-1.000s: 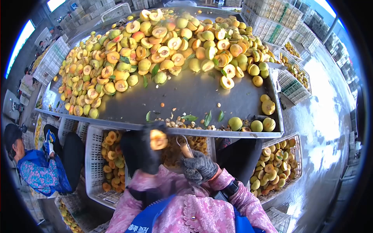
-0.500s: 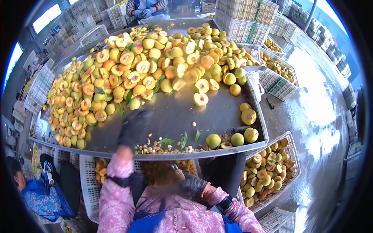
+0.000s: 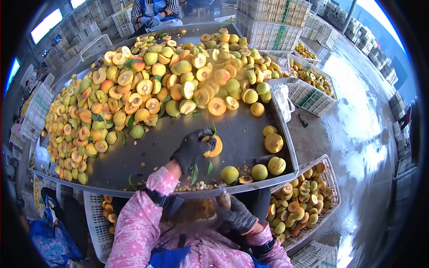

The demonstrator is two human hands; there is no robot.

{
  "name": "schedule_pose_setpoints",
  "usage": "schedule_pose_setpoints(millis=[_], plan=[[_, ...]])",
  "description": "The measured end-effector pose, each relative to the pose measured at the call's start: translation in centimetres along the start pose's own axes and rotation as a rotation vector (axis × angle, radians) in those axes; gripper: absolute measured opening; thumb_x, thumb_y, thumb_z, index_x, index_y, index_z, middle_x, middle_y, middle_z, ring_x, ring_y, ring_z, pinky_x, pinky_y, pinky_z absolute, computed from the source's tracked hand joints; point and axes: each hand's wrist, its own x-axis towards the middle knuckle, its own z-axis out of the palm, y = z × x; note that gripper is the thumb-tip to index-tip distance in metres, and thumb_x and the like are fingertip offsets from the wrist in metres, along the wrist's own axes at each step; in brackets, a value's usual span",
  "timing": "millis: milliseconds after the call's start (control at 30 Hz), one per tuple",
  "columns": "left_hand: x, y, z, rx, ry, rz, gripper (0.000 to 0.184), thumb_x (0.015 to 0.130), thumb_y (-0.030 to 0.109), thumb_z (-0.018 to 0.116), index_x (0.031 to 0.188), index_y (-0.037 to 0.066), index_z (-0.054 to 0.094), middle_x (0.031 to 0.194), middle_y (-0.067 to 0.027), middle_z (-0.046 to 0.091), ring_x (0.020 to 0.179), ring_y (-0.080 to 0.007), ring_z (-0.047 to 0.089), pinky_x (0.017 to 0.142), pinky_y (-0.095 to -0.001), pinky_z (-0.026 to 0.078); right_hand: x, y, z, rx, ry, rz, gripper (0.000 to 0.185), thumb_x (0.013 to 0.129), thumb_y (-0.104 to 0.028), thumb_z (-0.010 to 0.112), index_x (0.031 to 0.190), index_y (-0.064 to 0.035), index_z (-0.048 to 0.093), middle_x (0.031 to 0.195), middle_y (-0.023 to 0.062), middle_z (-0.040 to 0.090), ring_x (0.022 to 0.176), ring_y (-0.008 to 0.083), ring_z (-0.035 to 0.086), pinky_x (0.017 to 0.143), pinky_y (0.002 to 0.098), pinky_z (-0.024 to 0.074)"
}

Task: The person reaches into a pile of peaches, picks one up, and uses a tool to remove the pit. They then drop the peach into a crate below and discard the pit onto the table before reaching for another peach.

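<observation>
My left hand (image 3: 191, 151), in a dark glove, reaches over the metal table with its fingers around a cut yellow peach half (image 3: 215, 147). My right hand (image 3: 237, 217), in a grey-black glove, is below the table's front rim. Its fingers are closed on a small hand tool (image 3: 225, 200) with a brownish handle; the tip is blurred. A large heap of halved peaches (image 3: 129, 96) covers the far and left parts of the table. Peach pits (image 3: 199, 184) and green leaves lie along the front edge, beside several whole-looking peaches (image 3: 259, 172).
The metal table's raised rim (image 3: 196, 194) runs in front of me. A crate of peach halves (image 3: 301, 207) stands at right, another crate (image 3: 94, 219) at left. Stacked crates (image 3: 268, 31) rise behind. Co-workers sit across (image 3: 154, 13) and at lower left (image 3: 53, 241). The floor looks wet.
My left hand has moved right and away from the rim and now has a peach half in its fingers. My right hand has shifted slightly right, still with the tool. The view has turned slightly.
</observation>
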Motion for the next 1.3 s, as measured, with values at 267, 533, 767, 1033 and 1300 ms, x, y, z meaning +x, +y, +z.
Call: schedule_pose_setpoints(millis=[267, 533, 767, 1033, 1300], plan=[[-15.1, 1.7, -0.6, 0.025, -0.035, -0.017, 0.023, 0.078, 0.007, 0.067, 0.099, 0.000, 0.060, 0.093, -0.0021, 0.062, 0.084, -0.0066, 0.052, 0.073, -0.0232, 0.046, 3.6, -0.1, 3.2, -0.077, 0.005, -0.286, 0.046, 0.079, -0.018, 0.068, 0.117, -0.0043, 0.045, 0.091, 0.0026, 0.055, 0.073, 0.0080, 0.053, 0.058, 0.0210, 0.0459], [-19.1, 0.9, -1.5, 0.150, 0.083, 0.261, 0.024, 0.078, 0.001, 0.062, 0.102, 0.001, 0.062, 0.100, -0.0086, 0.064, 0.087, -0.0134, 0.060, 0.078, -0.0269, 0.047, 2.9, 2.5, 5.5, 0.252, -0.040, -0.142, 0.045, 0.078, -0.007, 0.061, 0.120, -0.0050, 0.046, 0.100, 0.0062, 0.058, 0.083, 0.0146, 0.059, 0.066, 0.0252, 0.0503], [-26.2, 2.9, -6.4, 0.998, -0.055, -0.049, 0.026, 0.083, 0.013, 0.062, 0.105, 0.000, 0.060, 0.098, -0.0118, 0.064, 0.094, -0.0214, 0.060, 0.082, -0.0306, 0.047, 1.5, 1.4, 5.1, 0.423, -0.091, -0.162, 0.040, 0.078, -0.009, 0.059, 0.116, -0.0054, 0.047, 0.100, 0.0066, 0.059, 0.082, 0.0152, 0.060, 0.056, 0.0223, 0.0501], [-22.9, -2.7, -2.0, 0.579, 0.354, 0.584, 0.037, 0.086, 0.008, 0.056, 0.120, -0.004, 0.047, 0.113, -0.0162, 0.055, 0.099, -0.0250, 0.056, 0.087, -0.0321, 0.045, 1.9, 2.9, 8.5, 0.266, -0.048, -0.286, 0.046, 0.079, -0.007, 0.063, 0.121, -0.0041, 0.044, 0.107, 0.0076, 0.055, 0.092, 0.0166, 0.057, 0.072, 0.0261, 0.0510], [-22.2, -0.5, -0.5, -0.158, 0.226, 0.409, 0.056, 0.079, 0.001, 0.063, 0.127, -0.006, 0.034, 0.116, -0.0161, 0.054, 0.106, -0.0225, 0.054, 0.094, -0.0322, 0.041, 1.9, 3.9, 7.2, -0.232, -0.054, -0.299, 0.044, 0.084, -0.010, 0.060, 0.125, -0.0040, 0.044, 0.098, 0.0023, 0.056, 0.082, 0.0083, 0.054, 0.068, 0.0210, 0.0463]])
